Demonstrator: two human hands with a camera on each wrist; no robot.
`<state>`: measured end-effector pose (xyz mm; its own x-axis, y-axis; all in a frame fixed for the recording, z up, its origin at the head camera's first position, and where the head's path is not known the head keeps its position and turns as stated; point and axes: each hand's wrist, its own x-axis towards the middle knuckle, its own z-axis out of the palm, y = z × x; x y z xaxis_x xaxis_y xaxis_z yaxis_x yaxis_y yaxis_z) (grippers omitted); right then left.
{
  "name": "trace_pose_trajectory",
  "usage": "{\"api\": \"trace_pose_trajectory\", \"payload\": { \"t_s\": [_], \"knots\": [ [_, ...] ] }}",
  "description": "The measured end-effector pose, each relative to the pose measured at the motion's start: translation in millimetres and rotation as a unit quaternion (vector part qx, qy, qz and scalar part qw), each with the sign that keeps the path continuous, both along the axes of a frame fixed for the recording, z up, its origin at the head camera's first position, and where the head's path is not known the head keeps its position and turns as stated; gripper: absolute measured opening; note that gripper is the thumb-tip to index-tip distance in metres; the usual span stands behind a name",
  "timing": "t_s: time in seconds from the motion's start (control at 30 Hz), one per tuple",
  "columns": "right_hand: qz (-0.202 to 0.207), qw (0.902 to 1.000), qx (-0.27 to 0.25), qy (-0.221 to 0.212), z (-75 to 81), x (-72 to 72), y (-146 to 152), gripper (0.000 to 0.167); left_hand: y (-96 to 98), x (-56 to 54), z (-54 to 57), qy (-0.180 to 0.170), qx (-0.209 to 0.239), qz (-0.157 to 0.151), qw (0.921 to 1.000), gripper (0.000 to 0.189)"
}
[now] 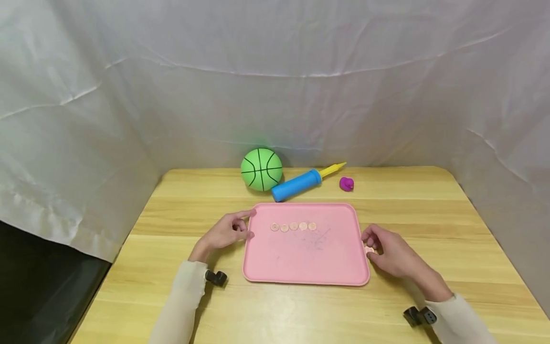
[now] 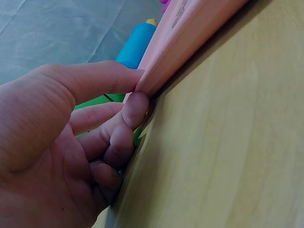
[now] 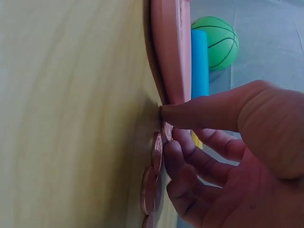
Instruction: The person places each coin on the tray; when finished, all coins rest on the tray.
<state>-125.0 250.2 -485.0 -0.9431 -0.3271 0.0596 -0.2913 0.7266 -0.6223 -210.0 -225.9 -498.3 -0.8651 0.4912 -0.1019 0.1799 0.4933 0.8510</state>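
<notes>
A pink tray lies on the table with a row of several copper coins across its upper part. My left hand is at the tray's left edge; thumb and index finger pinch the rim in the left wrist view. Just off the tray's right edge, my right hand pinches a copper coin between thumb and fingertips, close to the tabletop. Beside those fingers, several more coins lie on the table in the right wrist view; in the head view the hand mostly hides them.
Behind the tray stand a green ball with black lines and a blue hand pump with a yellow nozzle. A small purple rubber duck sits to their right. A pale curtain hangs behind the wooden table.
</notes>
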Motion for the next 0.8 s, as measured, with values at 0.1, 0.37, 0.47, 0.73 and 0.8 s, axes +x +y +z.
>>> {"api": "trace_pose_trajectory", "payload": {
  "t_s": [0.1,0.37,0.47,0.73,0.8],
  "knots": [
    [-0.006,0.9999,-0.002,-0.008,2.3,0.0,-1,0.033,0.2,-0.6,0.9,-0.001,0.001,0.0,1.0,0.073],
    [-0.025,0.9981,-0.008,-0.055,4.1,-0.7,5,0.015,-0.9,1.3,-0.1,0.007,0.004,-0.003,1.0,0.073],
    [-0.028,0.9979,-0.007,-0.059,5.7,-1.1,9,0.009,-0.9,2.1,-0.4,0.005,0.006,-0.003,1.0,0.073],
    [-0.055,0.9979,0.002,-0.035,11.9,-3.1,7,0.004,-0.5,1.6,0.2,0.0,0.002,-0.001,1.0,0.073],
    [-0.064,0.9972,0.001,-0.038,13.8,-3.8,4,0.004,-0.4,1.1,0.7,0.002,-0.001,-0.002,1.0,0.072]
  ]
}}
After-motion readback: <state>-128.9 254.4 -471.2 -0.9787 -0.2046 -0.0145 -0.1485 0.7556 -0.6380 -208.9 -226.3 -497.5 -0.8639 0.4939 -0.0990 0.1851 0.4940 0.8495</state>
